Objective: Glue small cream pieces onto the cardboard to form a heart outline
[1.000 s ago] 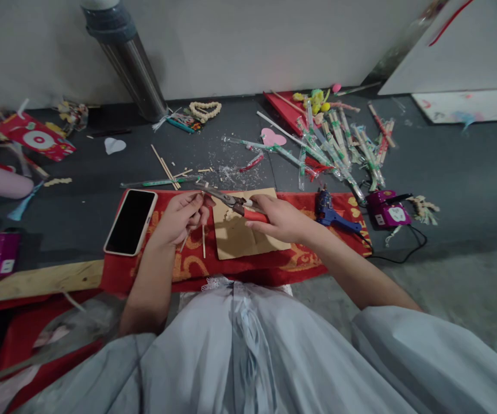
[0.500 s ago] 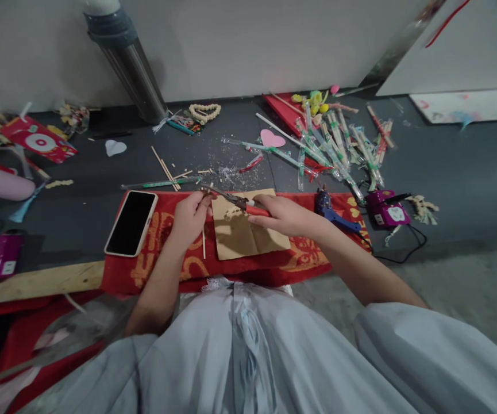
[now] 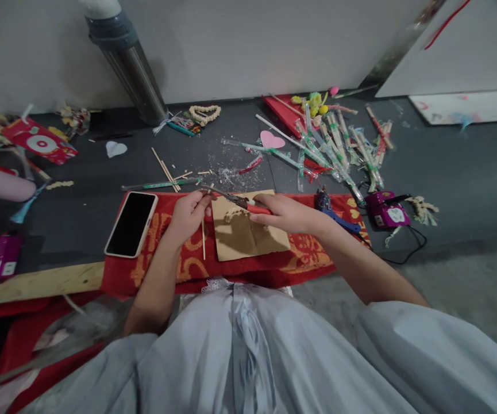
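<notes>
My right hand (image 3: 280, 211) is wrapped round the handles of a pair of red-handled pliers (image 3: 235, 199), whose metal jaws point left. At their tip my left hand (image 3: 191, 214) has its fingers pinched together; what sits between them is too small to make out. Below the pliers lies a brown cardboard sheet (image 3: 248, 244) with a pale, bumpy row of small pieces (image 3: 236, 214) on it. A thin wooden stick (image 3: 204, 241) rests just left of the sheet, on the red cloth (image 3: 162, 264).
Left of my hands lies a phone (image 3: 131, 224). A blue glue gun (image 3: 336, 218) and a purple box (image 3: 388, 210) are to the right. Wrapped chopsticks (image 3: 334, 152) are piled behind. Sticks (image 3: 166, 172), crumbs and a pink paper heart (image 3: 272, 140) lie beyond the cloth; a thermos (image 3: 134, 75) stands behind.
Hardly anything differs. Both hands and the pliers stay in almost the same place.
</notes>
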`<state>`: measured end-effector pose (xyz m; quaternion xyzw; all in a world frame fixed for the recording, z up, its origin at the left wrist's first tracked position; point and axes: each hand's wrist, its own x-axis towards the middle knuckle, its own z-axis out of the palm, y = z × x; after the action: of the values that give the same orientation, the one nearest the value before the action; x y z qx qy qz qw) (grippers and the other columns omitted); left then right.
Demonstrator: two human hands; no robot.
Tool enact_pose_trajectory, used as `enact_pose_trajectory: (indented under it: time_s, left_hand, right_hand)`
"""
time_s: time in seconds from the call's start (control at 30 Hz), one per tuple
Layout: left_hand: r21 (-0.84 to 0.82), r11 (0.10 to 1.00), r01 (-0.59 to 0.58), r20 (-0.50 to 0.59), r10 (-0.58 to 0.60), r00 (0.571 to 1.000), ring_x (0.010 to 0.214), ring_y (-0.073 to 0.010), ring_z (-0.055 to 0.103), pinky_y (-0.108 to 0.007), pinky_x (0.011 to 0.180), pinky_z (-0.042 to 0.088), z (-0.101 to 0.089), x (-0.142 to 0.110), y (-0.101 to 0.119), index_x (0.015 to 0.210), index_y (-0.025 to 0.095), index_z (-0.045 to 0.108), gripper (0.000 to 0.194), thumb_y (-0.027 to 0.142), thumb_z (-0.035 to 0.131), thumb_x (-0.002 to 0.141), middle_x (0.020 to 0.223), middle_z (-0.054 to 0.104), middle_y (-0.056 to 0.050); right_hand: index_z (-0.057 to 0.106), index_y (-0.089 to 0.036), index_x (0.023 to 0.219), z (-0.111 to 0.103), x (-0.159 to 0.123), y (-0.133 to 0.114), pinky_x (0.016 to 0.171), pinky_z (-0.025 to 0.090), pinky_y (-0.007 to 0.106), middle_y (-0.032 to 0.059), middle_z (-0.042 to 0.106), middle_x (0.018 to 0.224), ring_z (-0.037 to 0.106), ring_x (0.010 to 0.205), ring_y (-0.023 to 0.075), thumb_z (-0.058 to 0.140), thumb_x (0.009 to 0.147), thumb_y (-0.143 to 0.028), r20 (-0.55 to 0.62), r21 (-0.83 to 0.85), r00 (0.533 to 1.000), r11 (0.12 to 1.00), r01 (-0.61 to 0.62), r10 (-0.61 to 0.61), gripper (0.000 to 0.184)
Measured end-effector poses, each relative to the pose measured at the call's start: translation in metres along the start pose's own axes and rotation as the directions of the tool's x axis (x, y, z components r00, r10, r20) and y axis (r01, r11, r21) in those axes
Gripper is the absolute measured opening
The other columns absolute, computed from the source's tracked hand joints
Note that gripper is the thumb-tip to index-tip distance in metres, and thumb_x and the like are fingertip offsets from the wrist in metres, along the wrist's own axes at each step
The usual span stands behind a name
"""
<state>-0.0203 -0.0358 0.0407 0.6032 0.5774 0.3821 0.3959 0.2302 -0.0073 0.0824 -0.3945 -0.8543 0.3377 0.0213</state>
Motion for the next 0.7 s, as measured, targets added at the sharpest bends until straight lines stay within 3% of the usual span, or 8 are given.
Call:
enact_pose_trajectory:
  time_s: [0.23,0.33,0.47,0.6,0.7]
  left_hand:
    - [-0.079,0.997,0.009,0.013,-0.008,1.000,0.053,-0.0103,0.046,-0.019,0.048,0.031,0.001,0.003,0.000,0.076,0.017,0.059,0.019,0.030,0.051,0.087,0.057,0.054,0.001]
    - [-0.122,0.992,0.007,-0.009,-0.009,1.000,0.050,-0.0092,0.045,-0.019,0.046,0.030,0.002,0.003,0.002,0.075,0.017,0.058,0.017,0.030,0.053,0.086,0.058,0.053,0.001]
    - [-0.218,0.976,0.020,-0.011,-0.023,1.000,0.047,-0.0072,0.041,-0.019,0.043,0.025,0.002,0.000,0.001,0.080,0.017,0.061,0.024,0.040,0.058,0.086,0.060,0.056,0.000]
    - [-0.336,0.938,0.084,0.067,-0.065,0.996,0.041,-0.0052,0.032,-0.019,0.041,0.019,-0.001,-0.003,0.000,0.084,0.017,0.063,0.036,0.054,0.062,0.083,0.057,0.057,0.000]
    - [-0.346,0.936,0.070,0.038,-0.060,0.997,0.040,-0.0049,0.032,-0.020,0.040,0.019,-0.002,-0.003,0.002,0.082,0.017,0.063,0.038,0.056,0.064,0.082,0.058,0.058,0.000]
  right_hand:
    - [0.049,-0.018,0.089,-0.002,0.000,0.002,0.068,0.039,0.030,0.0084,0.063,0.087,0.057,0.076,0.0205,0.040,0.094,-0.059,0.017,0.000,1.000,1.000,0.000,0.000,0.042]
    - [0.052,-0.016,0.099,0.003,0.001,0.002,0.075,0.043,0.034,0.0135,0.065,0.098,0.060,0.087,0.0252,0.042,0.094,-0.056,-0.025,-0.053,1.000,0.999,-0.002,0.001,0.042]
    - [0.049,-0.012,0.115,0.012,0.002,0.003,0.087,0.045,0.040,0.0195,0.062,0.115,0.059,0.105,0.0307,0.046,0.093,-0.053,-0.118,-0.066,0.992,0.997,0.037,-0.045,0.047]
    - [0.047,-0.011,0.121,0.016,0.003,0.004,0.090,0.046,0.042,0.0211,0.060,0.120,0.057,0.111,0.0326,0.048,0.091,-0.054,-0.152,-0.059,0.984,0.995,0.081,-0.089,0.052]
    - [0.047,-0.010,0.121,0.016,0.003,0.003,0.089,0.046,0.042,0.0220,0.060,0.120,0.058,0.111,0.0336,0.049,0.091,-0.052,-0.158,-0.091,0.984,0.994,0.068,-0.081,0.052]
